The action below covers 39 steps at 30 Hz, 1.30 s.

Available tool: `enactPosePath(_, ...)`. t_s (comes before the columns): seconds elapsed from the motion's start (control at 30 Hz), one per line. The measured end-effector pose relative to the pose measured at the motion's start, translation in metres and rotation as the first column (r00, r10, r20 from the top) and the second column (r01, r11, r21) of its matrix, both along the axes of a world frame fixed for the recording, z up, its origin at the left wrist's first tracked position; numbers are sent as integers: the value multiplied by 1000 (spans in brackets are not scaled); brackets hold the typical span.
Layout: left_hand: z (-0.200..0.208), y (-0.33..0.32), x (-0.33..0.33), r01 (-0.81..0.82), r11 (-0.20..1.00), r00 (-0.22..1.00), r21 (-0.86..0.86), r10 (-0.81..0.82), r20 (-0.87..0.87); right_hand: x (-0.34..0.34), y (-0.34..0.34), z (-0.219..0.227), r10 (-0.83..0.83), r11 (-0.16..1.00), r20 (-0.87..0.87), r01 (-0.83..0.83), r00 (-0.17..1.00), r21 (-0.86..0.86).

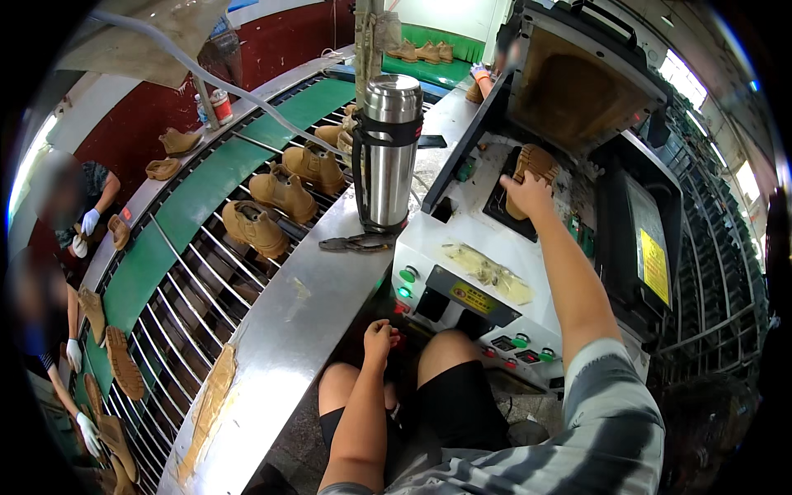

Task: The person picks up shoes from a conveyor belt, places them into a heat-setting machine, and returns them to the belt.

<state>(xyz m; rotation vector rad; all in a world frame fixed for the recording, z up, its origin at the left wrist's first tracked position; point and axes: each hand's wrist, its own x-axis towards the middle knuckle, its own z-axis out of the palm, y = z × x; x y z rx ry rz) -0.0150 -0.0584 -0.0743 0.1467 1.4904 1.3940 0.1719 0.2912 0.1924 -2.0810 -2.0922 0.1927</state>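
Observation:
A tan shoe with a ridged brown sole sits on the dark pad inside the white press machine, its tread facing up. My right hand grips it around the middle, and my palm hides part of it. Above it the machine's thick lid stands raised. My left hand is held over my lap, in front of the machine's button panel, with its fingers curled in and nothing visible in them.
A steel thermos and a dark tool stand on the metal ledge to the left. Beyond are tan boots on a roller conveyor with a green belt. Gloved co-workers handle shoes at its far side.

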Motion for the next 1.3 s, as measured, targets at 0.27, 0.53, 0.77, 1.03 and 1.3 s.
enactPosePath(0.27,-12,-3,9,43,999,999,-17,-44,-24,17,16,19,194,973,-167,-168,967,160)
enactPosePath(0.53,-16,4,12,74,997,996,-28,-75,-39,14,-4,0,192,974,37,-195,981,114)
enactPosePath(0.77,-9,3,14,83,996,995,-28,-84,-53,27,5,-19,195,958,21,-195,981,210)
enactPosePath(1.03,-12,1,15,67,998,997,-18,-67,-43,27,-5,-24,278,828,104,-293,955,479)
enactPosePath(1.3,-16,1,14,69,998,994,-12,-70,-85,28,-5,-21,245,907,141,-278,959,317)
